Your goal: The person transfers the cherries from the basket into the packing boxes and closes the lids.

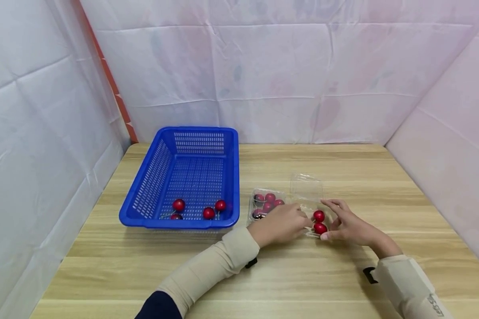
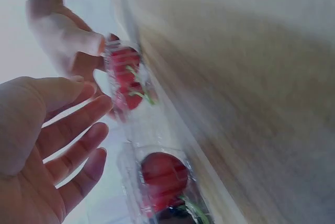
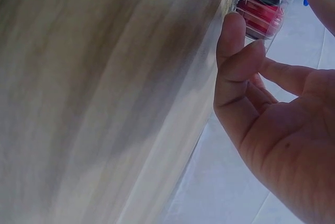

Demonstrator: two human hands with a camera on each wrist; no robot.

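Observation:
Two red cherries (image 1: 319,215) lie in an open clear plastic box, its lid (image 1: 306,187) tipped back behind it. My right hand (image 1: 349,226) grips this box's right side between thumb and fingers; in the right wrist view the right hand (image 3: 277,103) has bent fingers. At the box's left side is my left hand (image 1: 283,223); the left wrist view shows the left hand (image 2: 47,135) with its fingers spread and loosely bent, holding nothing. Beyond my left hand, a second clear box holds several dark red cherries (image 1: 269,198), partly hidden by that hand.
A blue perforated basket (image 1: 234,177) stands on the left of the wooden table (image 1: 295,283), with several cherries (image 1: 178,204) near its front end. White cloth (image 1: 271,66) hangs behind the table and at both sides.

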